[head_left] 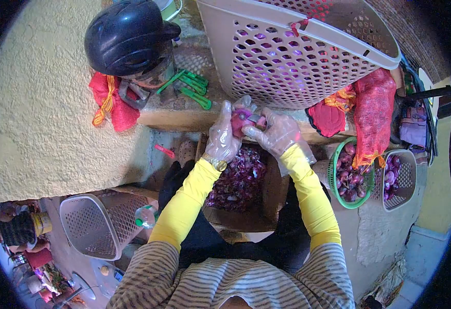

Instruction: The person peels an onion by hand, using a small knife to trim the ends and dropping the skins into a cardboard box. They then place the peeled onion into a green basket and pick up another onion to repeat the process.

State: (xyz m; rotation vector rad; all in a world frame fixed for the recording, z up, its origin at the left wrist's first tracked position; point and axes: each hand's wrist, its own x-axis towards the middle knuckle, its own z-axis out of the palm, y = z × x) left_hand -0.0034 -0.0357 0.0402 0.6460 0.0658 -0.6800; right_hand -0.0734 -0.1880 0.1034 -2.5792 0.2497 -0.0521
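My left hand [223, 135], in a clear plastic glove, is closed round a purple-red onion [240, 119]. My right hand [278, 133], gloved the same way, pinches what looks like a small knife [255, 119] against the onion's right side. Only a short greyish piece of its blade shows; the handle is hidden in my fingers. Both hands are above a cardboard box [272, 193] between my legs. Inside it lies a heap of dark purple onion skins [238, 177].
A large perforated basket [287, 67] with purple contents stands ahead. To the right are a green basket [368, 188] of onions, a smaller basket [408, 177] and red mesh sacks [372, 113]. A black helmet [127, 38], green plastic pieces [194, 87], a grey basket [89, 226] and bottle [145, 216] are leftward.
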